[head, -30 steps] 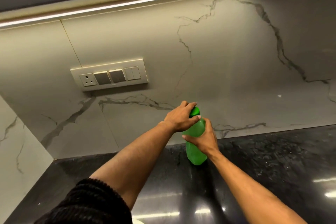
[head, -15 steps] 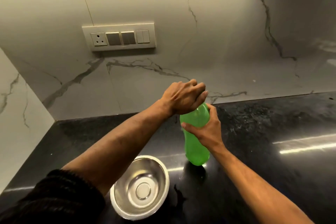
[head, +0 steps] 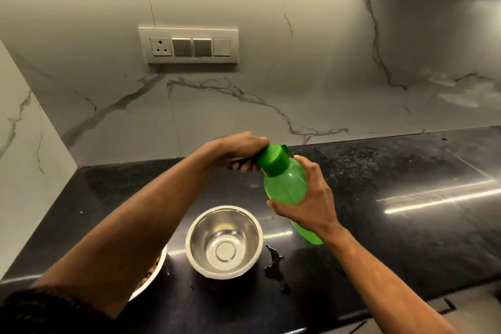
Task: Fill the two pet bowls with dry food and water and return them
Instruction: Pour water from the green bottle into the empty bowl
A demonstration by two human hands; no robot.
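We see a marble wall [head: 325, 68] behind everything, grey-veined, meeting a side wall at the left corner. Below it runs the black counter [head: 406, 184], glossy, with streaks of reflected light on its right half.

Our two bare arms reach in from the bottom edge, the left one out of a dark sleeve [head: 46, 312].

A switch plate [head: 188, 45] sits on the wall, with one socket at its left end and switches to the right of it.

The green bottle [head: 286, 187] is held off the counter, tilted, its top leaning left and away from us, above and just right of the empty bowl. Our right hand [head: 309, 203] is wrapped round its middle, thumb on the near side and fingers curled over the far side. The lower end of the bottle shows below that wrist.

The steel bowl [head: 224, 243] stands on the counter between our arms, shiny inside and holding nothing. A second bowl [head: 154, 271] lies left of it, mostly hidden under our left forearm; brown kibble shows at its visible edge.

Our left hand [head: 241, 152] clenches the side of the green cap [head: 272, 160], fingers curled against it.

A small wet patch [head: 273, 260] lies on the counter just right of the empty bowl.
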